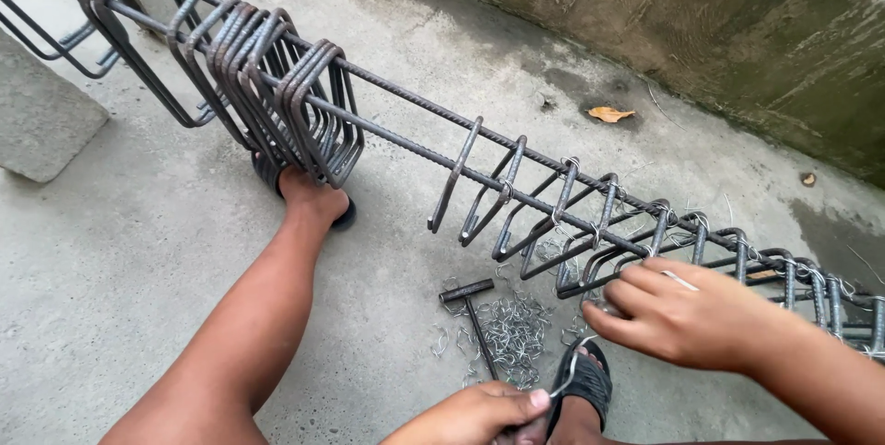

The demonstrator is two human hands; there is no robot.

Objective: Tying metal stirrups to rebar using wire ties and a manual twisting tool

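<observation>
The left hand's (479,413) thumb and forefinger are pinched shut on a bent wire tie (564,373), low and close to the body. The right hand (687,314) has its fingers curled in against the underside of the rebar cage (590,214); a pale strand lies across its knuckles, but I cannot tell whether it is actually gripped. From that hand to the right, the stirrups stand evenly spaced and carry twists of wire where they cross the long bars. The few stirrups just left of it lean at odd angles, and further left a bunch of loose stirrups (277,85) sits packed together, not spread or bound. By my reckoning, well under half the length is tied. On the concrete floor (166,251) below lie a heap of spare ties (512,334) and a T-handled hook tool (472,311). The person's sandalled feet rest beneath the cage, one (313,196) under the bunched stirrups, near a concrete block (41,118).
</observation>
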